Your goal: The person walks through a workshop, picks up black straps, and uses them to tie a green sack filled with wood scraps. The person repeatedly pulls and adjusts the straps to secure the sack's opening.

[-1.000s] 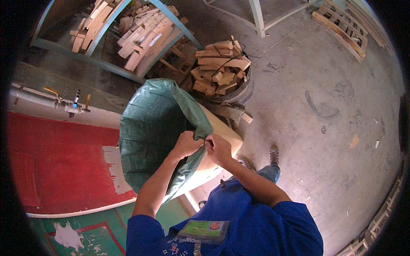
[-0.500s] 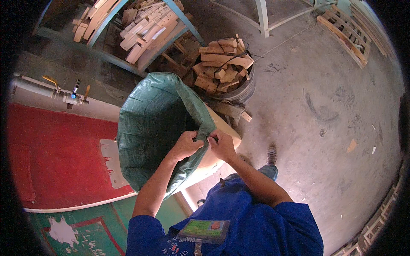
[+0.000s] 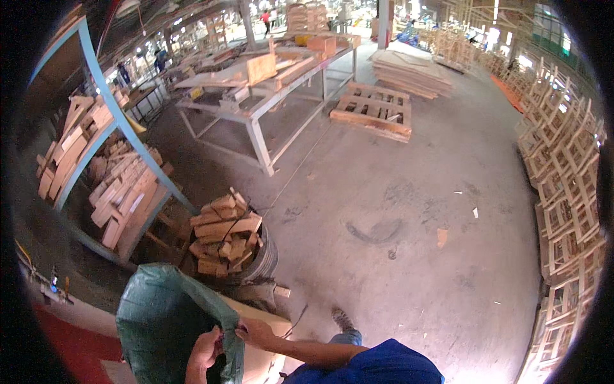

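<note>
A large green woven plastic sack (image 3: 150,313) stands with its mouth gaping at the lower left, its rim folded outward over a tan cardboard-like container (image 3: 265,371). My left hand (image 3: 204,349) reaches into the mouth and pinches the rim's right side from within. Opposite it, my right hand (image 3: 257,333) grips the same rim from outside, fingers closed on the green material. The fingertips of both hands are partly hidden by the fold. The depth of the sack is dark.
Beyond the sack sits a round metal tub (image 3: 268,256) heaped with wood offcuts (image 3: 224,233). A blue-framed rack (image 3: 105,96) holds wood pieces at left. Farther off are a metal-legged worktable (image 3: 259,144), a pallet (image 3: 374,112) and stacked boards (image 3: 409,70). Wooden frames (image 3: 563,211) line the right.
My view has swung up and to the right, bringing in more of the workshop, so the sack appears lower and farther left. Both hands keep their hold on the rim.
</note>
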`<state>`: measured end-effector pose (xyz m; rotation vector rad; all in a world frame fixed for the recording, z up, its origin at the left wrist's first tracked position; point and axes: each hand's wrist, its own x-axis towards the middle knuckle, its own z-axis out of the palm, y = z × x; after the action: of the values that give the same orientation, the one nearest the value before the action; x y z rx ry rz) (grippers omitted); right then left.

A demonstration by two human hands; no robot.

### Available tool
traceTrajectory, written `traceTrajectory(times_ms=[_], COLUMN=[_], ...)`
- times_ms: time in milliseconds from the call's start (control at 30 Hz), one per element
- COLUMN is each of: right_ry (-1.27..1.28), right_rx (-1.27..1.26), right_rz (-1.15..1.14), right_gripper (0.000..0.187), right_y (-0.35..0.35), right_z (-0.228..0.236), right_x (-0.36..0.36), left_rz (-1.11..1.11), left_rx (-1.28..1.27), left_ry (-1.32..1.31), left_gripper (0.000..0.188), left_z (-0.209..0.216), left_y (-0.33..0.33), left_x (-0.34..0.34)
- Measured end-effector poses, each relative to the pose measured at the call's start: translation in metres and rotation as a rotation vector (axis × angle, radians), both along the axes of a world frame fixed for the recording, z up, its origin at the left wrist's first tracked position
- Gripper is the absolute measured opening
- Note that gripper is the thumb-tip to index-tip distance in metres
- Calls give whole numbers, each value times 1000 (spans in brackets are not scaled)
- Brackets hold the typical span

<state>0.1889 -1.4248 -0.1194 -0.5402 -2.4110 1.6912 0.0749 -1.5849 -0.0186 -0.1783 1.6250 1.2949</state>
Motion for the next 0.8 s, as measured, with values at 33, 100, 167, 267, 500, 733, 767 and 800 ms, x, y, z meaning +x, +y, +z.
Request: traceTrajectory(times_ms=[33, 100, 167, 267, 500, 733, 767, 800], right_ry=[46, 98, 106, 114, 29, -47, -56, -81], right_rx=[37, 39, -12, 66, 142, 329, 329, 323], right_rz=[-79, -133, -113, -126, 156, 183, 196, 214], right_gripper=[26, 26, 26, 26, 23, 22, 22, 23], right_y=[13, 26, 33, 39, 58, 75, 73, 70], right_z=[-2, -1, -1, -11, 0, 22, 23, 24], right_x=[4, 6, 8, 8, 20, 23, 19, 18], left_rz=[-134, -331, -444, -514, -466, -25, -54, -82], left_rx=[-7, -57, -9, 9, -78, 106, 37, -34], left_ry=[92, 280, 420, 468, 751, 265, 341, 415], left_gripper=[20, 20, 22, 23, 19, 25, 25, 25], left_z=[-8, -31, -43, -54, -71, -81, -82, -85], left_y=[23, 48, 53, 58, 44, 29, 28, 28], left_x=[-8, -17, -25, -30, -23, -18, -17, -17])
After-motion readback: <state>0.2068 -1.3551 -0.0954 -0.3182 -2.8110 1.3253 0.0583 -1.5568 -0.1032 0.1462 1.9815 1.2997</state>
